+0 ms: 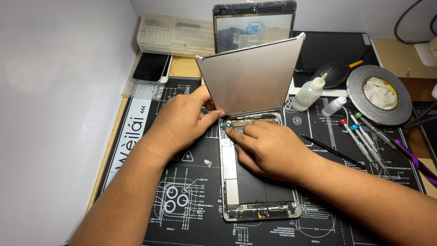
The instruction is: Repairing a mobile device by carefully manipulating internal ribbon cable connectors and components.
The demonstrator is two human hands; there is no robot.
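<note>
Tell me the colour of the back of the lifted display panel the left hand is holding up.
Matte silver-grey metal; the lifted display panel, propped by the left hand, shows clearly in the head view.

Opened tablet (259, 182) on a black printed mat (182, 200), left hand (182, 120) propping the lifted screen panel (250, 79) at twelve o'clock, right hand (268, 146) fingertips pressing inside the tablet's top edge, screwdrivers (364, 141) at three o'clock, tape roll (380, 93) at two o'clock

Black printed mat (182, 200) under opened tablet (259, 200)
</note>
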